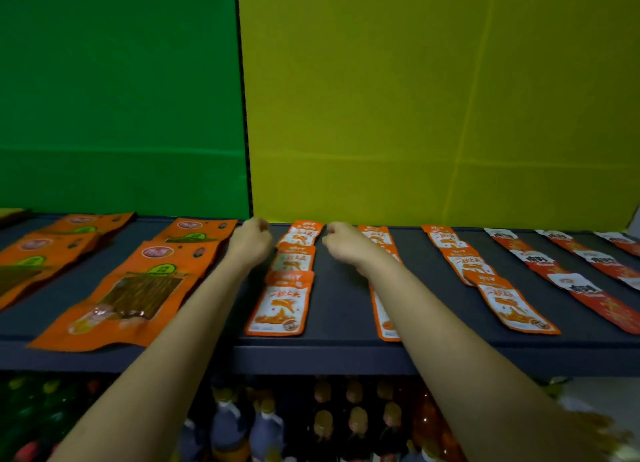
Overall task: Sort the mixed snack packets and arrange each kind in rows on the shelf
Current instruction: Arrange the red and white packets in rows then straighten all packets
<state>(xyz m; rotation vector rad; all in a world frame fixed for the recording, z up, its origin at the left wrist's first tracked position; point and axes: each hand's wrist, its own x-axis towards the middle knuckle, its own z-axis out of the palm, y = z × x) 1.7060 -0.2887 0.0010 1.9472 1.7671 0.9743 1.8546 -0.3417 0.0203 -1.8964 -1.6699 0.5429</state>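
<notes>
Hiding most of one row, my right forearm lies across the orange-and-white packets (384, 317) beneath it, so only that row's near end and a sliver at the back show. Bottles (356, 423) on the level below are dim and blurred, and the red-and-white packets (568, 281) far right run off the frame edge. The large orange packets (136, 298) on the left overhang the shelf (339, 323) front lip slightly.

Bare dark shelf runs between the rows, widest between the middle row of small orange packets (282, 302) and the row under my arm. Another small orange row (498, 288) lies well apart to the right. Behind everything stand a green panel (117, 94) and a yellow panel (440, 94).

Both arms reach straight to the back of the shelf. My left hand (250, 241) is curled beside the rearmost packet (304, 234) of the middle row, fingers bent inward; my right hand (341, 241) is curled on that packet's other side. Whether either hand actually pinches its edge I cannot tell, since the fingertips are turned away and blurred.
</notes>
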